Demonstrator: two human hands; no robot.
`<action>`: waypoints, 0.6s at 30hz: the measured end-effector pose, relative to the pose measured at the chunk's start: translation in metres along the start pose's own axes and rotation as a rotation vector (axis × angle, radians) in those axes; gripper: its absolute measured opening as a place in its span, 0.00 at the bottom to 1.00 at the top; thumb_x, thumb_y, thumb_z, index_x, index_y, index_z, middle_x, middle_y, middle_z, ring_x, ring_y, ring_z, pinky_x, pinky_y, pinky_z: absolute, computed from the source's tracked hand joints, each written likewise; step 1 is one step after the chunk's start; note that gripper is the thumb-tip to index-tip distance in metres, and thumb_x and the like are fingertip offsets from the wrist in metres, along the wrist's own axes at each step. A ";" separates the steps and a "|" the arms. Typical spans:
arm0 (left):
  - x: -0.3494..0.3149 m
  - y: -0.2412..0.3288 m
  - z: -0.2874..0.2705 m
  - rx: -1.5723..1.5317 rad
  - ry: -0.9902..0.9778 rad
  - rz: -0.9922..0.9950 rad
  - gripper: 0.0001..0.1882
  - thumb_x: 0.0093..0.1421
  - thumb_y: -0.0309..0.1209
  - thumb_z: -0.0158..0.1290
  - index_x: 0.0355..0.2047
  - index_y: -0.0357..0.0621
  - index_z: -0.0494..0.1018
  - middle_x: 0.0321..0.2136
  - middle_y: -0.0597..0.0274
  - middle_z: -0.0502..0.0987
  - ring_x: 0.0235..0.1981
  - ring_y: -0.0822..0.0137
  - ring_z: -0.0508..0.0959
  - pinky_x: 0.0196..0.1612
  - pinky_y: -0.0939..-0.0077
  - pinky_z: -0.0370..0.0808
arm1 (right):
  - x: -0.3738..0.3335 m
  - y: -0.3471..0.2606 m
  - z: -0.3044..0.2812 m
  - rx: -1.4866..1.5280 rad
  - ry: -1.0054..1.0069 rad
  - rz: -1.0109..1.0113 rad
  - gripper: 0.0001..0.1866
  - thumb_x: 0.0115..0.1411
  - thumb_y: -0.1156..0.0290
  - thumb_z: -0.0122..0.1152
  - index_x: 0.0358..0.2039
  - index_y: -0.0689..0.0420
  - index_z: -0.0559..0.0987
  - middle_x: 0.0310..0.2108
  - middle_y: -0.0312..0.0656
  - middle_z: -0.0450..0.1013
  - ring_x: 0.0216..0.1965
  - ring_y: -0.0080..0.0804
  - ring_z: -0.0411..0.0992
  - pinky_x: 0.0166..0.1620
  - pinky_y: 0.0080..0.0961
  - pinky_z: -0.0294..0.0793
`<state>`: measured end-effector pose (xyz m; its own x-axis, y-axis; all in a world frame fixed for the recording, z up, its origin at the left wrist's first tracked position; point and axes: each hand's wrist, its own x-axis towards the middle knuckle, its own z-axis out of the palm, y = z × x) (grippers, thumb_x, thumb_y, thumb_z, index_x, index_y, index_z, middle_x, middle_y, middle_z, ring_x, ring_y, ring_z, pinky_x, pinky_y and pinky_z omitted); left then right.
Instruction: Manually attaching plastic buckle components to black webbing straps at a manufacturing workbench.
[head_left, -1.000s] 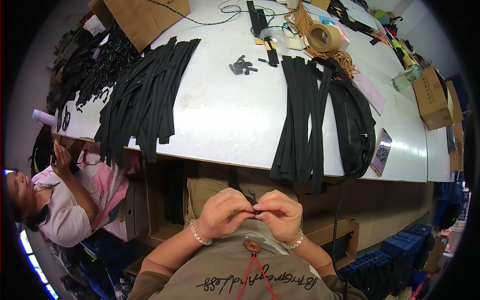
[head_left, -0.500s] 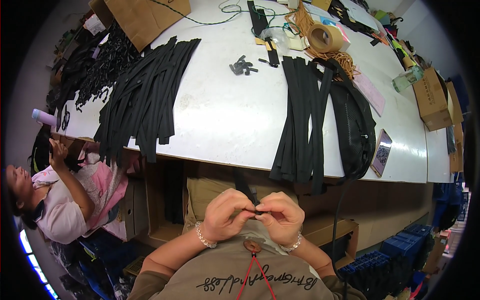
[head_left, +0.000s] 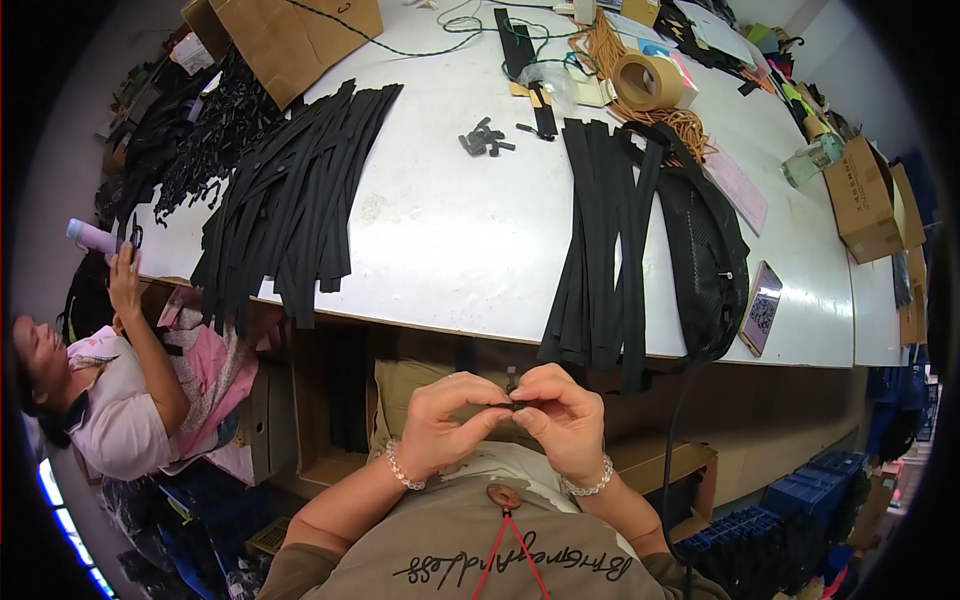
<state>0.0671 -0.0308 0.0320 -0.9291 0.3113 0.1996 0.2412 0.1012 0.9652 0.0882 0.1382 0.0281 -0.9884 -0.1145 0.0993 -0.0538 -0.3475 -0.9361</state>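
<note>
A small dark piece (head_left: 515,403) is pinched between the thumb and forefinger tips of the left hand (head_left: 440,418) and the right hand (head_left: 568,420), in front of the near edge of the table (head_left: 440,250) and off its top. Its grey end (head_left: 512,374) sticks out past the fingertips, pointing away from the person toward that edge; this short visible length runs roughly square to it. The fingers cover most of the rest, so its full shape and the axis of the hidden part cannot be told. Black strips (head_left: 290,200) hang over the near edge on the left, and a second bundle of strips (head_left: 605,250) overhangs it on the right, beside a black bag (head_left: 705,265) and a phone (head_left: 763,308). A small heap of dark bits (head_left: 486,138) lies farther back, toward the far edge. A black cable (head_left: 672,450) hangs down right of the hands. At the table's near left corner, a co-worker's hand (head_left: 124,280) is raised beside a purple bottle (head_left: 90,236).
</note>
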 end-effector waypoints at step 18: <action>0.004 -0.009 -0.005 0.105 0.050 0.358 0.11 0.41 0.16 0.59 0.27 0.42 0.75 0.26 0.61 0.77 0.27 0.62 0.77 0.30 0.74 0.72 | 0.003 -0.005 -0.002 -0.137 -0.077 -0.125 0.13 0.46 0.87 0.63 0.35 0.62 0.79 0.36 0.41 0.70 0.36 0.26 0.69 0.38 0.18 0.70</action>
<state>0.0602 -0.0350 0.0244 -0.7926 0.2987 0.5316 0.5782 0.0918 0.8107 0.0850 0.1412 0.0330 -0.9592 -0.1515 0.2385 -0.1996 -0.2340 -0.9515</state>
